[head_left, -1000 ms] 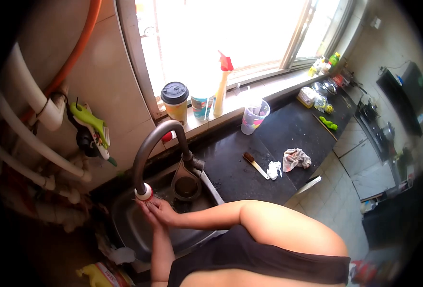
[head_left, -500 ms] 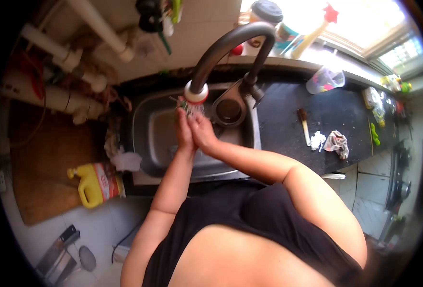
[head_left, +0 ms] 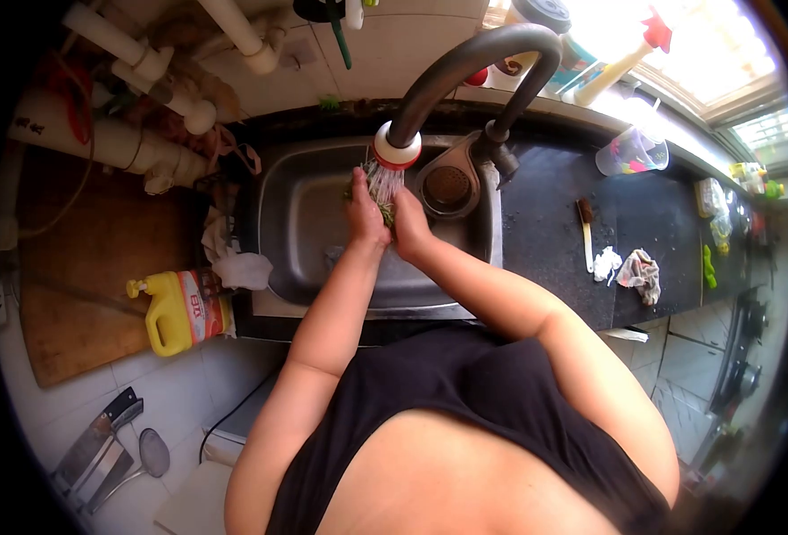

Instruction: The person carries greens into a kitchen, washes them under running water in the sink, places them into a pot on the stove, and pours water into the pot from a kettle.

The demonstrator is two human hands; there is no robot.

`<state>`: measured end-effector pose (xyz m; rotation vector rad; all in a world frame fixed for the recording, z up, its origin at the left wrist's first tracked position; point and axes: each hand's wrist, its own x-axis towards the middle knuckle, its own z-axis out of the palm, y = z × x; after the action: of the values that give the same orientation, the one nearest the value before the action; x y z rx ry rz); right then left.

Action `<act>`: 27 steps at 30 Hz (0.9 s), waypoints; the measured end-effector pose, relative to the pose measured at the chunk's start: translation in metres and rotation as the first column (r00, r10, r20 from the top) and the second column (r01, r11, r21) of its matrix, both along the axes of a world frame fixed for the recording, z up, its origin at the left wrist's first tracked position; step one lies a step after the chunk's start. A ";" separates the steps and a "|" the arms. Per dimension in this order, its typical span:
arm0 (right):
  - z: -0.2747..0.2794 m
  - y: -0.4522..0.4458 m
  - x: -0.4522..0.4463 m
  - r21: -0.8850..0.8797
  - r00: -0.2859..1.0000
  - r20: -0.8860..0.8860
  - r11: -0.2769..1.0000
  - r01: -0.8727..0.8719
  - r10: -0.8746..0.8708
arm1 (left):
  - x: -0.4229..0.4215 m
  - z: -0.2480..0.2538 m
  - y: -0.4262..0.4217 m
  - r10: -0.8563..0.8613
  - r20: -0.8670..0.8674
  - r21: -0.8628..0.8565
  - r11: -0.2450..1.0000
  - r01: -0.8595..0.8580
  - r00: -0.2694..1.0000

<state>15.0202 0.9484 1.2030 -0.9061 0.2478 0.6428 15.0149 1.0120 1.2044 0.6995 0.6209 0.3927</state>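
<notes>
Above the steel sink, my left hand and my right hand are cupped toward each other under the running tap. Between the palms lies a small bunch of leafy greens, held from both sides; its exact kind is too small to make out. Water falls in fine streams from the white and red spray head onto the greens. My fingers curl round the bunch and are partly hidden by water and leaves.
A round drain basket sits at the sink's right. On the black counter lie a brush, white tissue and a crumpled cloth. Left are a yellow jug and a wooden board; knives hang lower left.
My hands have spread a little apart and opened upward, so the greens show between them under the water. The whole view has shifted slightly.
</notes>
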 end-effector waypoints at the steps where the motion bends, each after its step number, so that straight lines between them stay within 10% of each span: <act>1: -0.013 0.002 0.004 0.092 0.987 -0.139 0.991 0.092 -0.079 | 0.000 -0.005 0.002 -0.040 0.017 -0.134 0.990 0.042 0.999; 5: -0.022 0.000 0.018 0.211 0.968 -0.241 0.970 0.117 -0.065 | -0.002 -0.030 0.005 -0.078 0.138 -0.152 0.983 0.099 0.987; 9: -0.014 0.004 0.025 0.093 0.996 -0.030 0.992 0.082 -0.080 | -0.012 -0.031 -0.015 0.001 0.005 0.384 0.923 -0.003 1.000; 20: 0.007 0.011 -0.002 -0.311 0.912 0.410 0.941 0.135 0.005 | -0.009 -0.025 0.008 -0.089 0.098 0.300 0.952 0.056 0.991; 21: -0.001 0.020 -0.008 -0.361 0.765 0.644 0.884 0.297 0.006 | -0.008 0.001 0.005 -0.083 0.088 0.269 0.961 0.057 0.993; 24: 0.008 0.007 0.010 -0.307 0.878 0.479 0.935 0.178 -0.009 | -0.023 -0.026 -0.004 -0.167 0.026 0.583 0.803 0.121 0.986; 25: -0.001 0.009 0.020 -0.033 0.949 0.273 0.984 0.176 -0.160 | -0.025 -0.027 -0.005 -0.186 0.012 0.425 0.890 0.163 0.982; 27: -0.017 0.006 0.011 -0.234 0.918 0.396 0.964 0.127 -0.025 | -0.026 -0.017 -0.008 -0.179 -0.019 0.056 0.982 0.180 0.984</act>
<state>15.0311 0.9544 1.1862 -1.2467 0.0049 0.3479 14.9889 1.0044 1.1878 0.8075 0.5555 0.2393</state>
